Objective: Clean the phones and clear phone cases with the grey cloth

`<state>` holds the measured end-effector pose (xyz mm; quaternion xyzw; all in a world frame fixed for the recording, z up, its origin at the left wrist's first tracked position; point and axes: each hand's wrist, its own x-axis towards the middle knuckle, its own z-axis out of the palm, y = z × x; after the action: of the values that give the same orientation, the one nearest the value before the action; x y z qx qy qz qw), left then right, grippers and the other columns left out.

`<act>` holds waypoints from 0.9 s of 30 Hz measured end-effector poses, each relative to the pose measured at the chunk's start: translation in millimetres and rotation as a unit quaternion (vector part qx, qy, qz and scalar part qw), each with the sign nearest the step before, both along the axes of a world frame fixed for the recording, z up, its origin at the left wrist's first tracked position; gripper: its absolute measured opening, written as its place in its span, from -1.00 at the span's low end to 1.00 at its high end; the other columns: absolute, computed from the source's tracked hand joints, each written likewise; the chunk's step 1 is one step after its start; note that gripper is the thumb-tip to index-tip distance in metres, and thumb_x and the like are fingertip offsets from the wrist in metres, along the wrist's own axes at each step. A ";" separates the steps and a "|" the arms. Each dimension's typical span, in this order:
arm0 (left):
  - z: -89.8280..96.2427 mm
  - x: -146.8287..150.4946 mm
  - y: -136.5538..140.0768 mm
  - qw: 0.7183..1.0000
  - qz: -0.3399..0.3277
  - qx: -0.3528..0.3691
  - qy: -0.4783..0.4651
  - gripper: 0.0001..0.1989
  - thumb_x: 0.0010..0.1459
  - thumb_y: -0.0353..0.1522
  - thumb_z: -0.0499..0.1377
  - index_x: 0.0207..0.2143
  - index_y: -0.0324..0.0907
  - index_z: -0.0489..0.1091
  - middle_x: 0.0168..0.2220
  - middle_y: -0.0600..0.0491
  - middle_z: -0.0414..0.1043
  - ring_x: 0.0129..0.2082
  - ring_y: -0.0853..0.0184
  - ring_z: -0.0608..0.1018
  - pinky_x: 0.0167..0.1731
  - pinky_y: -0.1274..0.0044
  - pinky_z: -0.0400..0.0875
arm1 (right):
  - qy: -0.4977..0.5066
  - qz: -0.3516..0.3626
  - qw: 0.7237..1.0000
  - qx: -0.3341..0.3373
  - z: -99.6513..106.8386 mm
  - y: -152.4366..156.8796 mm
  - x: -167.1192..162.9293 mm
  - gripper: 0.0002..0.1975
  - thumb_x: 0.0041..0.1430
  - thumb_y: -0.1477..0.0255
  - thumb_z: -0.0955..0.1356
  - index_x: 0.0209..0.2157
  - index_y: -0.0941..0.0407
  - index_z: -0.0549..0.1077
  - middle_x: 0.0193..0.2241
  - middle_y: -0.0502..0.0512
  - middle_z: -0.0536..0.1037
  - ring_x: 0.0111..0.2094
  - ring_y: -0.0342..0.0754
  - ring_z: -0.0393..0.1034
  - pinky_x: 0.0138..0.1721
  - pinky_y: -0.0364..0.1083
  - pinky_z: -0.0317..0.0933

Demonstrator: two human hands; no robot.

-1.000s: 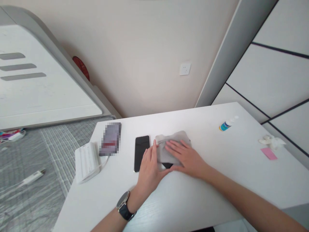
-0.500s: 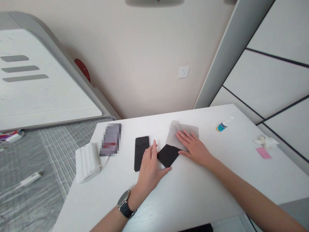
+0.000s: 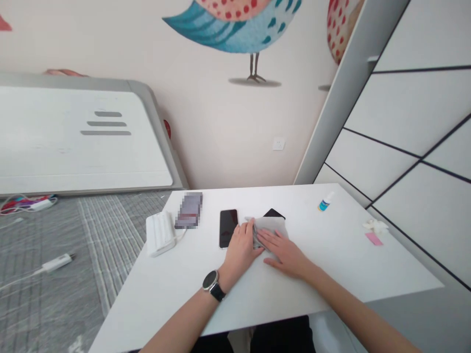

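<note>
1. One cloth (image 3: 276,223) lies on the table (image 3: 316,289), partly covering a black thing (image 3: 274,214) whose far corner shows.
2. Right hand (image 3: 290,255): laid on the cloth, fingers slightly spread, thumb apart.
3. Left hand (image 3: 240,246): at the cloth's left edge, fingers close together, thumb stretched away.
4. Phone (image 3: 228,227): just beside the left hand.
5. Well right: bottle (image 3: 324,204), pink slip (image 3: 374,239).

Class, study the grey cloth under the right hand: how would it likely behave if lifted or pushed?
Lifted by a corner, the grey cloth would probably droop, since it creases under the right hand. It is likely light, as it looks thin. Pushed sideways, it might bunch up rather than slide whole: its edge beside the left hand is rumpled.
</note>
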<state>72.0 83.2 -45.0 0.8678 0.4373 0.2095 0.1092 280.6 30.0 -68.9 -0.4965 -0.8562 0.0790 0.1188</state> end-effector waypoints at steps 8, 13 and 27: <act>9.5 6.2 -1.3 0.999 0.025 -0.022 0.027 -0.58 0.30 -0.29 0.17 0.16 -0.27 0.34 -0.17 -0.18 0.64 -0.15 0.06 0.68 -0.12 0.38 0.49 | 0.010 -0.091 0.991 0.098 5.3 28.2 25.1 -0.24 0.46 0.07 0.19 0.50 0.11 -0.11 0.46 0.29 0.08 0.49 0.21 -0.13 0.42 0.38 -0.10; 18.2 -1.9 4.3 0.997 0.045 -0.053 0.033 -0.78 0.34 -0.39 0.11 -0.05 -0.22 0.51 -0.14 -0.13 0.66 -0.18 0.19 0.68 -0.13 0.44 0.45 | 0.018 -0.013 0.991 0.132 10.6 11.6 -15.5 -0.18 0.45 0.11 0.23 0.51 0.09 -0.25 0.49 0.24 0.02 0.50 0.12 -0.18 0.46 0.27 -0.12; 16.9 -8.1 17.6 0.992 0.085 -0.096 0.001 -0.76 0.30 -0.39 0.13 -0.36 -0.19 0.58 -0.32 -0.07 0.67 -0.33 0.26 0.66 -0.38 0.53 0.20 | 0.007 0.065 0.984 0.167 10.1 51.9 -12.2 0.04 0.31 0.00 0.34 0.50 0.20 -0.27 0.48 0.35 0.02 0.51 0.21 -0.26 0.45 0.29 -0.11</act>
<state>63.9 100.9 -28.1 0.8131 0.5278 0.1736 0.1736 268.3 81.9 -58.9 -0.4123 -0.8870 -0.0543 0.2008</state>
